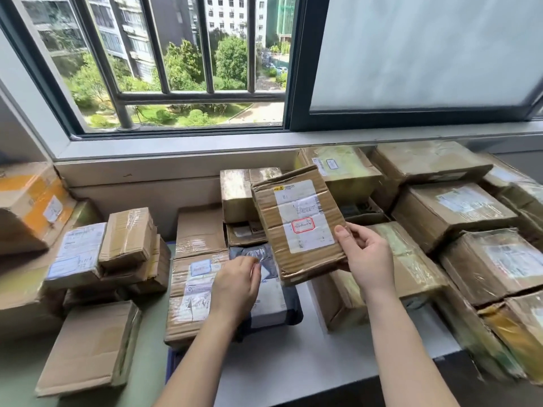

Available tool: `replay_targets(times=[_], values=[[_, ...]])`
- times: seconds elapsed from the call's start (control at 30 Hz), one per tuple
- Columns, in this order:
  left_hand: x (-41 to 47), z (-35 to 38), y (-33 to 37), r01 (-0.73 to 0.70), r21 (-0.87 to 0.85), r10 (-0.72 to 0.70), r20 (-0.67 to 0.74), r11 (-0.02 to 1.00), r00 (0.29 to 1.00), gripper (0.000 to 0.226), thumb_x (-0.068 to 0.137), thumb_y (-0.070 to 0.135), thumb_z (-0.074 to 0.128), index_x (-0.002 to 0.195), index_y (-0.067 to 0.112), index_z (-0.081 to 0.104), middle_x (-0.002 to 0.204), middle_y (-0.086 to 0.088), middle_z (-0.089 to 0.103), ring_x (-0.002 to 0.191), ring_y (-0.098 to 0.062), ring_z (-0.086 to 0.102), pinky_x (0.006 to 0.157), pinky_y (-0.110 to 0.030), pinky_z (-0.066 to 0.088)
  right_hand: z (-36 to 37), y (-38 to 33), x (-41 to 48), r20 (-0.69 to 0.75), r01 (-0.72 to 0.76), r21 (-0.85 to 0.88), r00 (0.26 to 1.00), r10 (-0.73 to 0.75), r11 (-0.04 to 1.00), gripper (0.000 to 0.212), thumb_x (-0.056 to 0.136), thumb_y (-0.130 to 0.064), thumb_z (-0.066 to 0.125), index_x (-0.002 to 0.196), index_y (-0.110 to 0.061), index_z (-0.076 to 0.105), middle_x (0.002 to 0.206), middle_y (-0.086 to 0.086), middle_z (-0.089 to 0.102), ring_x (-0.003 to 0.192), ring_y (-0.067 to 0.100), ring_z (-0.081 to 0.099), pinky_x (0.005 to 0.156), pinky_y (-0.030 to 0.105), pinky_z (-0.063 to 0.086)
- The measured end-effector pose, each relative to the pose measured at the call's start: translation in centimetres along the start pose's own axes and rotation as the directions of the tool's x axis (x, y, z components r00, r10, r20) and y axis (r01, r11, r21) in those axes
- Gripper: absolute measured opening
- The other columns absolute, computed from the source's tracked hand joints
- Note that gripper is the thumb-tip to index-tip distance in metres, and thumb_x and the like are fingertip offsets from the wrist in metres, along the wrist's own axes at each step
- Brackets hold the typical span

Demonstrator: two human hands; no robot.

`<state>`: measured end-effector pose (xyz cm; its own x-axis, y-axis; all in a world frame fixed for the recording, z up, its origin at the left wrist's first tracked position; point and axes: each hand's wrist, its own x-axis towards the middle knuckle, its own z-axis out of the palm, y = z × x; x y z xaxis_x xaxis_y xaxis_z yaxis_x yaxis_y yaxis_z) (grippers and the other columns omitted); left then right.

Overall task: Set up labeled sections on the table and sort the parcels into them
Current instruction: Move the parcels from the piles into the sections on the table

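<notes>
The table (293,362) under the window is crowded with cardboard boxes. A tall heap (458,207) stands on the right, a lower stack (123,239) on the left, and a few boxes (194,289) lie in the middle. Every box I can see is taped closed, so what's inside is hidden. I can't spot any section signs from here.

Sorting looks to be the step in hand. A flat parcel (296,221) is up in the air above the middle boxes, tilted toward the person. The right hand (367,257) grips its lower right edge, thumb on the front and fingers behind.

The left hand (235,286) hangs over a grey bag (270,301), fingers curled. I can't tell whether it pinches the plastic.

Next, I'd guess, comes reading the label (302,207) with its red stamp (302,225) and then choosing a pile. Free space is scarce, so the parcel needs a flat, steady landing.
</notes>
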<state>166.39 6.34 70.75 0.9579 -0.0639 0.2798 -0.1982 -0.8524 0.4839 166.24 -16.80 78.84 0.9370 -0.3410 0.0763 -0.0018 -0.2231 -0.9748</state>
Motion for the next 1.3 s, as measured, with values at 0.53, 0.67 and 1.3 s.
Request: replay_targets(times=[0.53, 0.67, 1.3], values=[[2.5, 8.2, 3.8, 0.263, 0.222, -0.269, -0.005, 0.939, 0.963, 0.046, 0.085, 0.029, 0.049, 0.115, -0.001, 0.065, 0.117, -0.020, 0.064, 0.112, -0.038, 0.059, 0.093, -0.050, 0.048, -11.0, 2.8, 11.8, 0.205, -0.188, -0.088, 0.958, 0.203, 0.978, 0.017, 0.083, -0.026, 0.077, 0.092, -0.013, 0.074, 0.076, 0.000, 0.074, 0.068, 0.013, 0.067, 0.061, 0.035, 0.058], [2.2, 9.1, 3.9, 0.288, 0.245, -0.296, -0.004, 0.926, 0.955, 0.056, 0.084, 0.035, 0.035, 0.113, -0.003, 0.066, 0.116, -0.020, 0.064, 0.110, -0.038, 0.061, 0.090, -0.051, 0.050, -11.2, 4.2, 14.7, 0.133, -0.098, -0.094, 0.985, 0.110, 0.991, 0.018, 0.078, -0.033, 0.080, 0.086, -0.018, 0.074, 0.079, 0.000, 0.075, 0.075, 0.016, 0.069, 0.061, 0.029, 0.052], [2.0, 9.3, 5.0, 0.328, 0.293, -0.324, -0.064, 0.898, 0.944, 0.052, 0.084, 0.032, 0.034, 0.112, 0.000, 0.065, 0.113, -0.016, 0.062, 0.105, -0.032, 0.058, 0.089, -0.045, 0.049, -12.8, 4.6, 16.0, 0.305, -0.048, -0.373, 0.937, 0.171, 0.927, 0.036, 0.086, -0.046, 0.068, 0.104, -0.015, 0.071, 0.091, -0.004, 0.073, 0.081, 0.011, 0.069, 0.064, 0.027, 0.054]])
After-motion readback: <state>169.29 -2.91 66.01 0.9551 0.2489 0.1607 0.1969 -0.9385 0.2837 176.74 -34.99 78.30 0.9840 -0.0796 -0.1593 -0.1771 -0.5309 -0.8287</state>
